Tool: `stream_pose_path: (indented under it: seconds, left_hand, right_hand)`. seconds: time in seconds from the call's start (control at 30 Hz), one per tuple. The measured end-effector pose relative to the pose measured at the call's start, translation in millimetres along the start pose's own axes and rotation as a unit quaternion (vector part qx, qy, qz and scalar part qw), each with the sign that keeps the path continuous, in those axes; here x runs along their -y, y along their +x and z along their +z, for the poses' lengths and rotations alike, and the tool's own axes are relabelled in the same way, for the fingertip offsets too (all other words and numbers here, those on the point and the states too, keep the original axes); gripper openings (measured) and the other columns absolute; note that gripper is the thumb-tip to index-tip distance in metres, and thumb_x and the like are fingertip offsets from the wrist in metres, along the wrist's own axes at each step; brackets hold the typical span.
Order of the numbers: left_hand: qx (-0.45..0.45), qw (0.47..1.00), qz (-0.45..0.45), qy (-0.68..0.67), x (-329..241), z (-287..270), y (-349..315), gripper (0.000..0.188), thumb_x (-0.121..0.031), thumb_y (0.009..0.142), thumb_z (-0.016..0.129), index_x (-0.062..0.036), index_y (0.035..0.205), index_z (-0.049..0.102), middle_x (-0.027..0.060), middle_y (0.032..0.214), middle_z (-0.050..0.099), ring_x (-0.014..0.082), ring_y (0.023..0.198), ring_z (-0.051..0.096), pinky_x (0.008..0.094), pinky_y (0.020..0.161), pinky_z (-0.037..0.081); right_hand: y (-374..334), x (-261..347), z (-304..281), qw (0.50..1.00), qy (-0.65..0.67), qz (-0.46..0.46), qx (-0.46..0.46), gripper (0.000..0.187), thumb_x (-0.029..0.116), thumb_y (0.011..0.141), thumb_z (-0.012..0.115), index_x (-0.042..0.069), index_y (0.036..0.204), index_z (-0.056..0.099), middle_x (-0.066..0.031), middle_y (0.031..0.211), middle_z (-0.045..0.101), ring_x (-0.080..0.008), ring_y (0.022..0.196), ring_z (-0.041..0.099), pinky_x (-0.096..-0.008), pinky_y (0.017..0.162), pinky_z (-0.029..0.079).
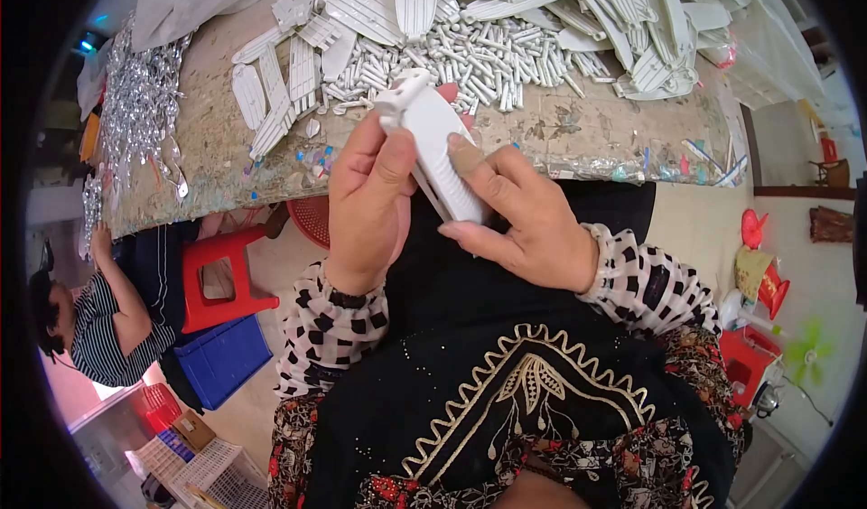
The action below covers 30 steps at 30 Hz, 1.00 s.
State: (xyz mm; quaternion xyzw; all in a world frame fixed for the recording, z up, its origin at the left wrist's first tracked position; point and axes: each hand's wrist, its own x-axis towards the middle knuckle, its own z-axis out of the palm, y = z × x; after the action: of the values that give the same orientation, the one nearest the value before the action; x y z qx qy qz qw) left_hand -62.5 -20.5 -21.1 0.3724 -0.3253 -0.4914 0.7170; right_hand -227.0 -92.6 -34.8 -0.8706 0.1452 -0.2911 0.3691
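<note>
Both my hands hold a white plastic casing (435, 139) in front of me, just off the table's near edge. It is long and rounded, with a ribbed side, a slot along it and a knobbed upper end. My left hand (370, 193) wraps its left side, the thumb near the knobbed end. My right hand (524, 211) grips the lower right, with a tan wrap on one finger pressed against the ribbed face. Beyond the casing lies a heap of short white and silvery cylinders (479, 62). Flat white plastic shells (361, 12) are piled behind and around them.
The worn worktable (560, 139) carries silvery strips (144, 93) at its left end and scraps along its front edge. A person (117, 319) in a striped top sits at left, near a red stool (226, 270) and a blue crate (221, 360). A green fan (808, 351) stands at right.
</note>
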Motion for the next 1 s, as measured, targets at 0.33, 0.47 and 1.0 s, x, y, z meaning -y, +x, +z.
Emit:
stream_pose_path:
  seconds: [0.33, 0.47, 1.0]
  left_hand:
    - [0.074, 0.979, 0.038, 0.188, -7, 6, 0, 0.056, -0.005, 0.093, 0.056, 0.0007, 0.142, 0.031, 0.0182, 0.126, 0.056, 0.0202, 0.111, 0.058, 0.0317, 0.096, 0.044]
    - [0.136, 0.957, 0.047, 0.253, 2, 3, -7, 0.085, -0.004, 0.085, 0.059, -0.0012, 0.151, 0.005, 0.0156, 0.118, 0.059, 0.0204, 0.106, 0.059, 0.0297, 0.092, 0.045]
    - [0.256, 0.850, -0.121, 0.444, 17, -10, -16, 0.051, -0.011, 0.074, 0.077, -0.0011, 0.119, 0.056, 0.0075, 0.094, 0.065, 0.0102, 0.082, 0.060, 0.0251, 0.074, 0.047]
  right_hand:
    - [3, 2, -18, 0.994, -0.010, -0.055, -0.097, 0.054, 0.015, 0.079, 0.074, 0.003, 0.128, 0.055, -0.0131, 0.099, 0.053, -0.0247, 0.084, 0.056, -0.0313, 0.072, 0.049]
    - [25, 7, -44, 0.987, -0.030, -0.141, -0.066, 0.038, 0.013, 0.081, 0.071, 0.001, 0.115, 0.059, -0.0145, 0.106, 0.056, -0.0287, 0.090, 0.055, -0.0359, 0.079, 0.046]
    - [-3, -7, -51, 0.993, 0.007, -0.098, 0.065, 0.028, 0.010, 0.080, 0.069, 0.000, 0.105, 0.061, -0.0124, 0.084, 0.058, -0.0304, 0.074, 0.057, -0.0367, 0.065, 0.045]
